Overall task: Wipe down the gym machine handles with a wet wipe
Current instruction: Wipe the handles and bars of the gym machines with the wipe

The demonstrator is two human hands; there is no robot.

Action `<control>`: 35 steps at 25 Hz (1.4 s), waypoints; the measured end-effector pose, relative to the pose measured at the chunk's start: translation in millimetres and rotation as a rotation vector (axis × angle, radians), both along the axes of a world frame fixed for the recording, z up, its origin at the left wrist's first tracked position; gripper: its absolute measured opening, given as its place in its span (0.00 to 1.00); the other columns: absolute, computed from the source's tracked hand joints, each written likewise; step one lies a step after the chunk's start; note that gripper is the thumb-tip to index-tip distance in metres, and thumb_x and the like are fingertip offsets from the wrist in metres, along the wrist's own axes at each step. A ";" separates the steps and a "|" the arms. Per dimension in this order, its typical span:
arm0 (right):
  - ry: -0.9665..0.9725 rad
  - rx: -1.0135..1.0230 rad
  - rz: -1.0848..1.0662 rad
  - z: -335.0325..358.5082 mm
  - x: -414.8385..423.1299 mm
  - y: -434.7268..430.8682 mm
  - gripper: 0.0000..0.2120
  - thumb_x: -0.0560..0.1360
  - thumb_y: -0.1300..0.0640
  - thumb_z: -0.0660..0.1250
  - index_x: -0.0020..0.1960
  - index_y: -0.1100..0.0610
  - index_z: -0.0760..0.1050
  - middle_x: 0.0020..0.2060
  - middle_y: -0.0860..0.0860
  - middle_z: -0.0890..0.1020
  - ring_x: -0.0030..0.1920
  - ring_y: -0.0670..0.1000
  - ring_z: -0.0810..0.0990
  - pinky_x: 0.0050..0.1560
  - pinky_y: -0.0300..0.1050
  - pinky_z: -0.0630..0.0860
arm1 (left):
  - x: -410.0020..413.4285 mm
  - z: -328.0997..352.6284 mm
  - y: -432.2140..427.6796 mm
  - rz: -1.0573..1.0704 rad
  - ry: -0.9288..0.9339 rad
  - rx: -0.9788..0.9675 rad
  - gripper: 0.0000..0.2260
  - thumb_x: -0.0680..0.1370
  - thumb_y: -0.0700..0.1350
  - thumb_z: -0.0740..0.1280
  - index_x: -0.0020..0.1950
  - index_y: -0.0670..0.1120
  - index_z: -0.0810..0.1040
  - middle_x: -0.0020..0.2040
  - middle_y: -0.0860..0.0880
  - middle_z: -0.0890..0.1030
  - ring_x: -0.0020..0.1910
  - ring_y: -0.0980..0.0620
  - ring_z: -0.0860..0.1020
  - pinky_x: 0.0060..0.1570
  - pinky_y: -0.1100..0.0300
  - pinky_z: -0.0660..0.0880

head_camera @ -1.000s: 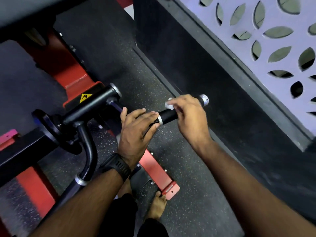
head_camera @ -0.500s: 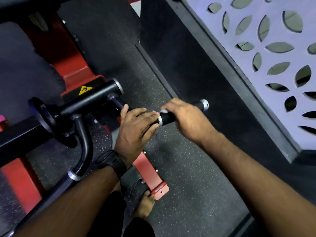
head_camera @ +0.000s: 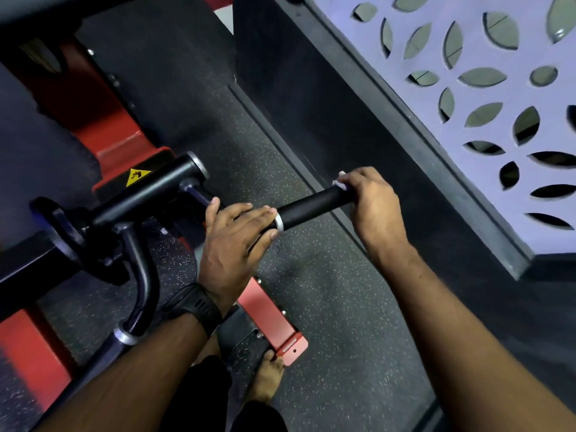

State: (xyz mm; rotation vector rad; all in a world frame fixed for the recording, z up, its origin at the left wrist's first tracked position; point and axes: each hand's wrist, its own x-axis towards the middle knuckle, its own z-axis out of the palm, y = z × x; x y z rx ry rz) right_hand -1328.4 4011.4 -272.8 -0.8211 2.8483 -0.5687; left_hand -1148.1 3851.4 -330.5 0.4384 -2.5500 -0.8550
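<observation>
The right hand [head_camera: 372,201] closed its grip on the wet wipe [head_camera: 339,181] at the handle [head_camera: 314,205] end; the left hand [head_camera: 233,241] clasped the bar; a perforated panel [head_camera: 467,98] stood close beside.

Handle [head_camera: 311,204] end & most of wipe [head_camera: 339,179] hidden under right hand [head_camera: 374,204]

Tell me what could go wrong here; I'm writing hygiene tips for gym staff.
The wet wipe is bunched small under the right hand at the outer end of the handle, so parts of the grip may get missed. The left hand bare-grips the inner end, so that stretch goes unwiped and may be re-soiled. A bare foot sits beside the red base plate: a stubbing risk.
</observation>
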 end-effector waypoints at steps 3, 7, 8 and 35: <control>-0.016 -0.225 -0.411 -14.9 28.8 8.1 0.12 0.79 0.62 0.65 0.61 0.56 0.79 0.54 0.48 0.79 0.50 0.44 0.78 0.52 0.34 0.73 | 0.0 0.6 1.4 0.002 0.008 -0.007 0.14 0.80 0.52 0.64 0.62 0.50 0.81 0.59 0.55 0.83 0.61 0.51 0.73 0.75 0.50 0.46; -0.868 -1.116 -1.180 -39.6 59.7 -14.3 0.10 0.79 0.66 0.64 0.59 0.61 0.78 0.51 0.56 0.84 0.43 0.47 0.82 0.42 0.36 0.81 | 0.5 0.6 2.4 0.012 0.011 -0.006 0.14 0.79 0.52 0.65 0.61 0.50 0.81 0.59 0.54 0.83 0.61 0.51 0.73 0.75 0.49 0.46; -0.999 -1.295 -1.227 -39.4 57.7 -24.4 0.10 0.80 0.67 0.62 0.59 0.63 0.77 0.49 0.56 0.83 0.42 0.48 0.83 0.45 0.38 0.82 | 0.7 1.2 2.4 0.012 0.009 -0.008 0.13 0.79 0.51 0.66 0.61 0.50 0.81 0.59 0.54 0.83 0.62 0.51 0.73 0.76 0.50 0.45; -1.327 -1.240 -0.968 1.2 123.4 -67.7 0.10 0.81 0.73 0.53 0.52 0.66 0.72 0.39 0.58 0.78 0.38 0.49 0.79 0.43 0.39 0.82 | 8.7 17.1 4.0 -0.026 -0.108 -0.002 0.16 0.80 0.51 0.61 0.65 0.49 0.80 0.63 0.54 0.81 0.64 0.52 0.71 0.76 0.52 0.44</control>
